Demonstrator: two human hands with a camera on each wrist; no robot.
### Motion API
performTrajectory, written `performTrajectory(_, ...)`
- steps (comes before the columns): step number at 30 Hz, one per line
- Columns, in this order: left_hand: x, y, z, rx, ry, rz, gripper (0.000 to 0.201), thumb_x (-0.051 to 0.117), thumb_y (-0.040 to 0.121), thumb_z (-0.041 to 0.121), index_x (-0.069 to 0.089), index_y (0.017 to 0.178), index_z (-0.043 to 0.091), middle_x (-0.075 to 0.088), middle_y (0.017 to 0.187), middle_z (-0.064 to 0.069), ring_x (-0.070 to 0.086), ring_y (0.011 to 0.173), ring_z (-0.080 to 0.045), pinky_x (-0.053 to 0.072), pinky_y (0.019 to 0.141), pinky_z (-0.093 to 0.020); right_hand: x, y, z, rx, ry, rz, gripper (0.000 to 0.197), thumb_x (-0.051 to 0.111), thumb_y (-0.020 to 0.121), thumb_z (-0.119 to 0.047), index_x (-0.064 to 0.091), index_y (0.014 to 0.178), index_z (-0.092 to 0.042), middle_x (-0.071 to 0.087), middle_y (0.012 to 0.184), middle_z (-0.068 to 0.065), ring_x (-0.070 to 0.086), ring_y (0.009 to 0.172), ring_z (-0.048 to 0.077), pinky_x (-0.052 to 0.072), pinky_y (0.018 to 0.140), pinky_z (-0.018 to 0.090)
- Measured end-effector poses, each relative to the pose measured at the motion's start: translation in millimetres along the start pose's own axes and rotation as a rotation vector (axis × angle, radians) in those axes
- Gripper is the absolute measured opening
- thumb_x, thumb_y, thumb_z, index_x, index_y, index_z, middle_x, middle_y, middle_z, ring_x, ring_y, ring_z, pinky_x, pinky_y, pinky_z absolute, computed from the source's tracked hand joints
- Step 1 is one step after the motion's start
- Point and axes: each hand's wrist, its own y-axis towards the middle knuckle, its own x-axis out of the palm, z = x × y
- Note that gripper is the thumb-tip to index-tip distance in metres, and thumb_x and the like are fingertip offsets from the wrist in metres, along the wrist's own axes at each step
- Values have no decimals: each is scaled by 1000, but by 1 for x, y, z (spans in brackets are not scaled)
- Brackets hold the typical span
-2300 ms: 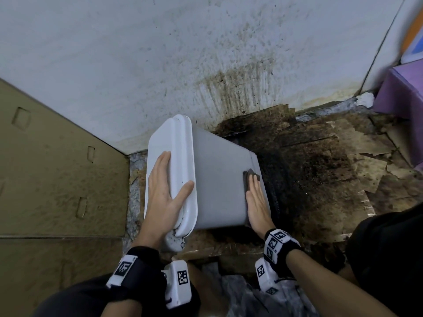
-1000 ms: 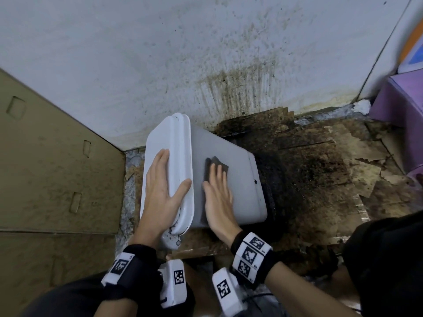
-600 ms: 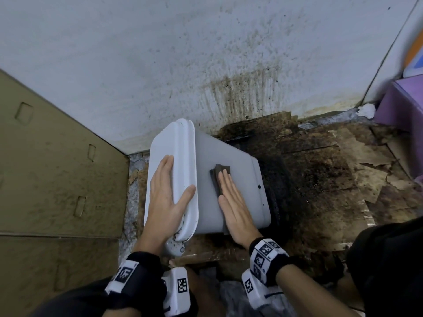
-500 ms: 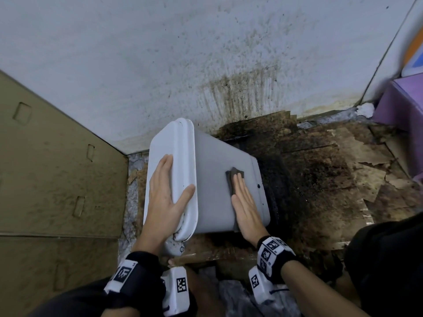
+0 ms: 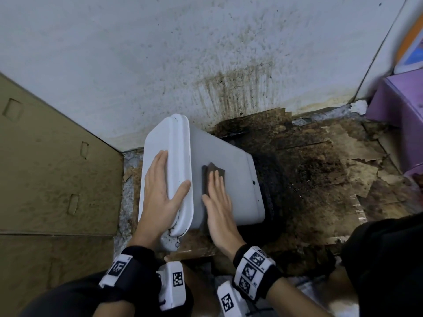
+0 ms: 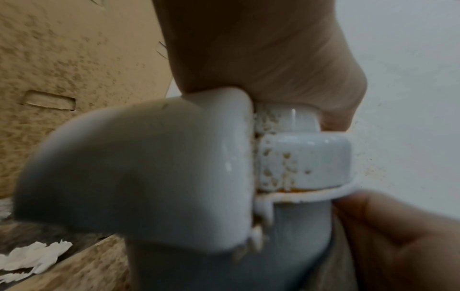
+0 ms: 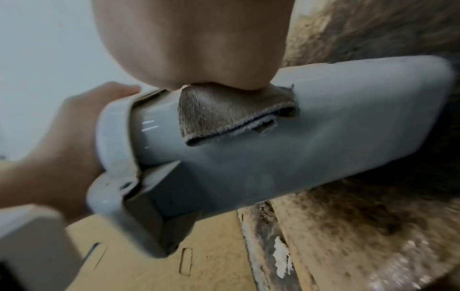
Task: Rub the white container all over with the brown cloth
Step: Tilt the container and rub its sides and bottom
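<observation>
The white container (image 5: 219, 177) lies on its side mid-frame. The left hand (image 5: 160, 195) lies flat on its lid. The right hand (image 5: 217, 197) presses the brown cloth (image 5: 211, 171) flat. Pushing hard could slide the cloth out.

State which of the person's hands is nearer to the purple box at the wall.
Right. The right hand presses the brown cloth on the white container; the left hand, on its lid, lies farther from the purple box.

The wall (image 5: 137, 53) closes off the top of the frame, right behind the white container (image 5: 229, 179). A cardboard box (image 5: 57, 168) blocks the left. The dirty floor (image 5: 320, 179) on the right is open.
</observation>
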Motion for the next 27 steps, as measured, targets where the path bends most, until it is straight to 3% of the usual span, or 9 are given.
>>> performTrajectory(3,0,-1,0,2,4,0,88,47,95,64,15,167,24,13,172,15,8,158,0,15,132,-43,1,-4,-10,-102,0,-27,58,14,107,-34,-5,161,-35,-12,169,-21,-15,152,-7,-7,124,28)
performTrajectory(8,0,0,0,2,-11,1,85,50,97,60,16,167,26,13,172,16,9,158,-1,16,131,-45,-16,0,28,-233,-81,-2,55,21,111,-29,5,163,-34,0,171,-18,1,157,3,4,127,36)
performTrajectory(12,-2,0,0,-26,-48,2,82,57,98,53,17,166,30,14,171,20,10,158,2,17,131,-47,-31,10,79,-125,-90,71,54,19,111,-32,4,163,-35,-3,171,-19,0,157,1,6,129,36)
performTrajectory(17,1,1,6,-9,-52,-9,81,59,98,50,18,166,33,16,170,20,12,158,-1,18,131,-47,-40,18,136,165,-18,110,53,16,113,-16,-6,159,-30,-14,170,-10,-13,156,1,2,129,40)
performTrajectory(22,-1,1,5,-31,-43,5,81,58,98,50,18,166,30,17,171,16,13,158,-2,17,131,-46,-29,24,99,301,60,151,59,23,109,-19,-6,161,-27,-14,169,-7,-12,153,2,-5,129,39)
performTrajectory(25,-1,2,4,-17,-26,8,81,56,98,50,18,166,29,17,171,15,13,158,-3,16,131,-44,-15,16,51,238,85,176,67,20,97,-33,-1,161,-29,-12,162,-18,-10,152,-1,-1,129,37)
performTrajectory(27,-1,3,1,-27,-18,10,81,55,98,51,18,166,28,17,171,16,12,158,-3,16,131,-43,-1,7,14,136,64,116,66,17,95,-38,-4,158,-35,-15,162,-21,-14,152,-4,-4,128,30)
